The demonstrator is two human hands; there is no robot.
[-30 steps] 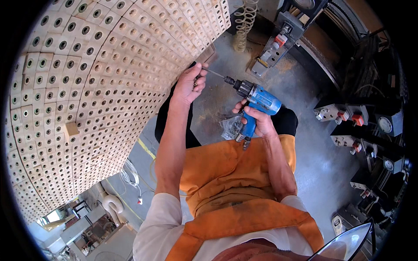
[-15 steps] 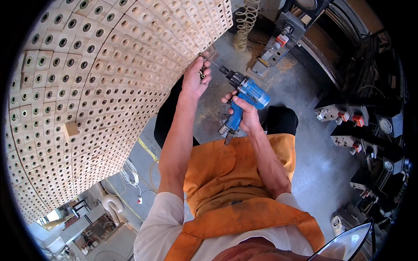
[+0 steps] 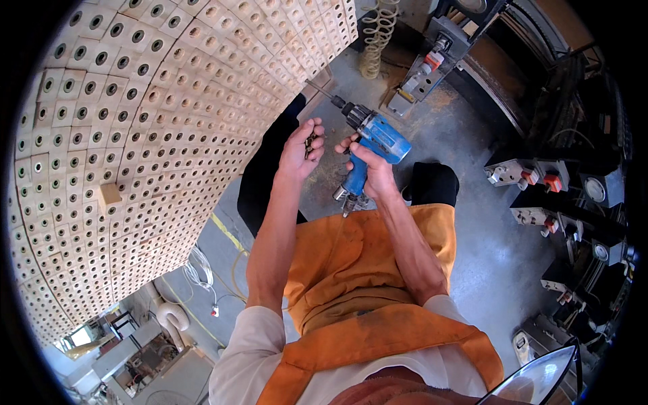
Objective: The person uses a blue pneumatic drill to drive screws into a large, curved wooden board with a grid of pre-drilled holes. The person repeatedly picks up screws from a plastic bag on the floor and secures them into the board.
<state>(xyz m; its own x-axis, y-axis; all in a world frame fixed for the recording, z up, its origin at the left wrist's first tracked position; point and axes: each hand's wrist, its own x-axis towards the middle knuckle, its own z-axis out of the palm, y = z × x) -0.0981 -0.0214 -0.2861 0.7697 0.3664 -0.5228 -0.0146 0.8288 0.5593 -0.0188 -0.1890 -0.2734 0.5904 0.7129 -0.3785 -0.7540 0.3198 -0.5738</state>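
Blue power driver (image 3: 386,137): one, held above the grey floor (image 3: 493,250), bit tip at the edge of the holed-block wall (image 3: 196,108); contact cannot be told. Right hand (image 3: 375,173): fingers clasped round its handle. Left hand (image 3: 297,154): fingers half-curled over small metal pieces (image 3: 310,143), exact count hidden. One plain wooden block (image 3: 109,196) juts from the wall; holes too many to count.

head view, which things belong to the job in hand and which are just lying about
Job, apparently:
blue driver in right hand
small metal pieces in left hand
holed wooden blocks

Seemingly uninvolved:
white cable coil
bent pale duct
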